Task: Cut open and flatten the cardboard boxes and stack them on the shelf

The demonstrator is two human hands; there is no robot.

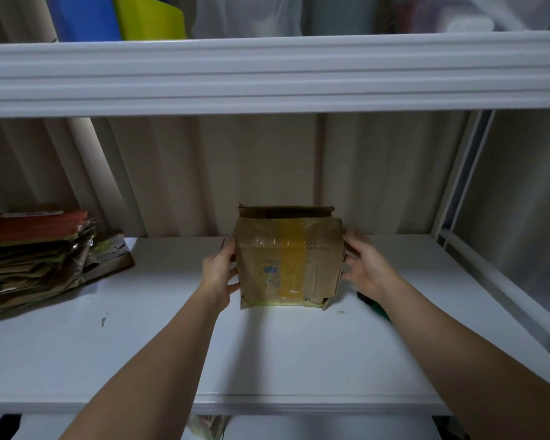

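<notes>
Both forearms reach over the shelf (159, 354) front edge. Left hand (218, 274) and right hand (364, 269) pressed flat-fingered against opposite sides of the cardboard box (288, 262), which rests mid-shelf, taped, still box-shaped, top flap apparently open at rear. Dark object (373, 304) under right wrist, possibly a cutter; unclear. Step: taking up an uncut box. Next: slit tape, collapse. Far left: flattened cardboard stack (29, 258), well apart.

A worn, taped cardboard box (289, 260) stands upright on the white shelf (159, 350), top flaps open.
</notes>
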